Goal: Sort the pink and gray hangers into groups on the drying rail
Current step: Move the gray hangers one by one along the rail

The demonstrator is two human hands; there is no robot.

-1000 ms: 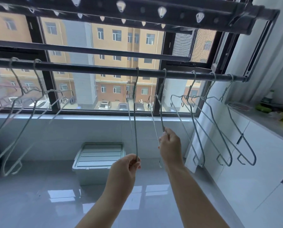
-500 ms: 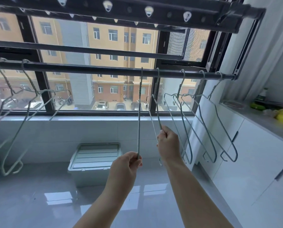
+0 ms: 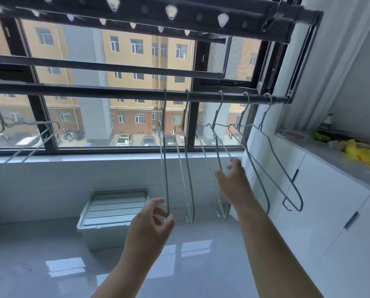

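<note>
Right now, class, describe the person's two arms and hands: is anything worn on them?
Both forearms are bare with no sleeve in view. The left hand and right hand wear no gloves. No watch, bracelet or ring shows on either wrist or on the fingers. The right hand is slightly blurred, so very small details there cannot be told.

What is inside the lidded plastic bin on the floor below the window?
Nothing can be told. The bin sits closed under its ribbed lid, against the tiled wall, and its cloudy sides show no contents. The left hand overlaps its right corner.
</note>
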